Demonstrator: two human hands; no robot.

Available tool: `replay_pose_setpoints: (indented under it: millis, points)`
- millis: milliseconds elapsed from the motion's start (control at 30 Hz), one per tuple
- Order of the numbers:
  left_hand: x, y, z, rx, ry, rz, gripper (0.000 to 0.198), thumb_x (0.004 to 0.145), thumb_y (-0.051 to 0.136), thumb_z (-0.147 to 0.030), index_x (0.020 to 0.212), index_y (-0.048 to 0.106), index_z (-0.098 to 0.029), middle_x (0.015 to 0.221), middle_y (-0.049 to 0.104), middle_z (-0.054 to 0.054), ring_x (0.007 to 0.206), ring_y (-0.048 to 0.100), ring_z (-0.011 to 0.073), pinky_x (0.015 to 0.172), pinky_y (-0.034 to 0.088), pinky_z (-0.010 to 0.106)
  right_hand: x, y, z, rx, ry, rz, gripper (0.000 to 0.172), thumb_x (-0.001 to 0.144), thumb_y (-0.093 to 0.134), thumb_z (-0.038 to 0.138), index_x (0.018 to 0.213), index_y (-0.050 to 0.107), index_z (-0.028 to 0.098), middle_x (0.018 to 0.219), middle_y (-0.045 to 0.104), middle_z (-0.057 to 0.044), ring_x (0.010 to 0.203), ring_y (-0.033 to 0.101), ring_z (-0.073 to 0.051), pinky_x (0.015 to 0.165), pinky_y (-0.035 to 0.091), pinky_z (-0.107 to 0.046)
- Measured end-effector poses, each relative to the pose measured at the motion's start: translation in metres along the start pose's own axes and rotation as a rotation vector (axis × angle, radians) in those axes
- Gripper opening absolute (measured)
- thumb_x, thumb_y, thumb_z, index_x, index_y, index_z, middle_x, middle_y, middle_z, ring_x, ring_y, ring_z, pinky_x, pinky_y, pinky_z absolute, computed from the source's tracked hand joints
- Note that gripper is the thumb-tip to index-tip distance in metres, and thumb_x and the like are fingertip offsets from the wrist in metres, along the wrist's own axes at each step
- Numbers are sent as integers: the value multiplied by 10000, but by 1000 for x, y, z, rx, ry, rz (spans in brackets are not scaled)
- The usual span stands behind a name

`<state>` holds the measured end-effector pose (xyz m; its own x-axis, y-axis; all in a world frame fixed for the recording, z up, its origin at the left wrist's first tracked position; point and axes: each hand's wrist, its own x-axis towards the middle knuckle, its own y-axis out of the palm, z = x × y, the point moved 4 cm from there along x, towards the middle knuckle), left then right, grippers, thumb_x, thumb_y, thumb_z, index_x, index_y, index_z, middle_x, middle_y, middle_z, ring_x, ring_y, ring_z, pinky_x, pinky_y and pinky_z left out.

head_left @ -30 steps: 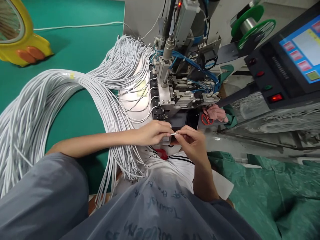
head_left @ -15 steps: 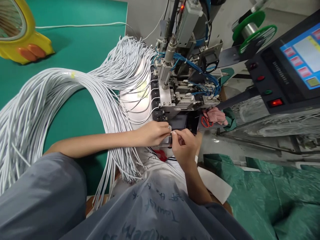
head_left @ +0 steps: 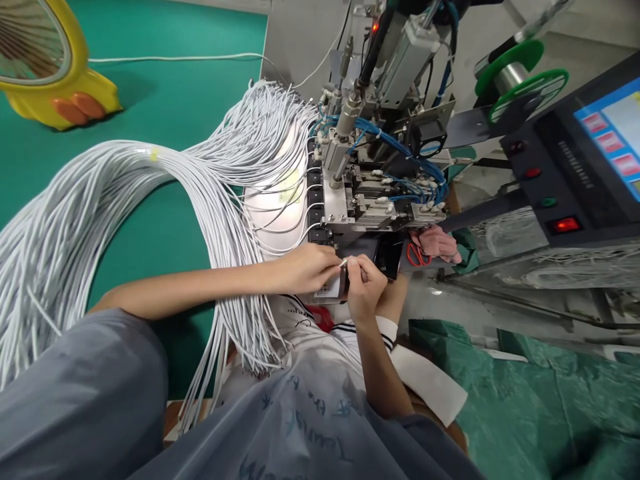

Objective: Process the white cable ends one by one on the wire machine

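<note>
The green tabletop (head_left: 215, 40) spread over the left of the frame, and the machine (head_left: 336, 203) stood at upper centre, its lower edge just above our hands. The white cable bundle (head_left: 193, 177) arched across the left, and our left forearm crossed its loose ends, so that side gave little room. The freest space lay below, toward our lap, with the dark phone-like slab (head_left: 389, 257) and red scissors (head_left: 415, 255) near on the right. At centre, our left hand (head_left: 313, 267) clamped the white cable end (head_left: 343, 263) between thumb and fingers; our right hand (head_left: 367, 280) pinched its tip, thumb and fingers together. We judged that such fingertip work wanted a steady left grip close behind the tip, a light right pinch, and knuckles clear of the machine's edge.
</note>
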<state>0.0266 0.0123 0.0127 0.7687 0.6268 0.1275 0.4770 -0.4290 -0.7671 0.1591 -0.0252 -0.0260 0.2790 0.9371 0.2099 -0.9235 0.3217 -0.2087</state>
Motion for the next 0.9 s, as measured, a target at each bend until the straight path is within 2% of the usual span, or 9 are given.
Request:
replay_pose_setpoints:
  millis: [100, 233, 400, 500, 633, 900]
  points:
    - [5, 1, 18, 285, -18, 66, 288, 916, 371, -173, 818, 627, -87, 821, 568, 82, 559, 508, 95, 527, 374, 234, 15, -1, -29, -43, 92, 80, 223, 845, 495, 290, 752, 656, 167, 706, 591, -23, 647, 521, -139, 598, 397, -270]
    - [10, 6, 38, 449, -24, 121, 243, 906, 386, -136, 867, 623, -97, 844, 563, 82, 522, 508, 93, 495, 362, 241, 29, 0, -55, -30, 208, 132, 241, 815, 528, 351, 844, 670, 159, 720, 621, -32, 605, 520, -137, 580, 420, -272]
    - [11, 10, 39, 560, 21, 158, 225, 877, 427, -107, 982, 625, -88, 873, 568, 92, 550, 559, 108, 487, 377, 241, 35, 9, -57, 64, 233, 166, 175, 741, 614, 334, 759, 646, 163, 723, 649, -35, 664, 574, -154, 657, 466, -288]
    - [11, 10, 38, 584, 45, 151, 243, 886, 425, -123, 1027, 621, -94, 854, 566, 84, 565, 574, 120, 480, 380, 243, 36, 13, -59, 75, 264, 176, 165, 732, 615, 330, 719, 625, 165, 649, 613, -12, 613, 548, -141, 619, 455, -279]
    - [10, 9, 37, 599, 61, 132, 349, 877, 422, -104, 1198, 560, -122, 895, 571, 92, 589, 588, 125, 485, 391, 246, 39, 16, -62, 93, 295, 212, 201, 736, 603, 367, 707, 598, 169, 583, 556, 13, 551, 499, -121, 563, 429, -262]
    - [13, 7, 37, 615, 64, 140, 329, 897, 399, -109, 1170, 579, -138, 906, 569, 94, 607, 590, 135, 475, 372, 258, 41, 18, -65, 140, 368, 245, 251, 712, 625, 410, 713, 580, 163, 572, 549, 16, 529, 502, -113, 500, 413, -242]
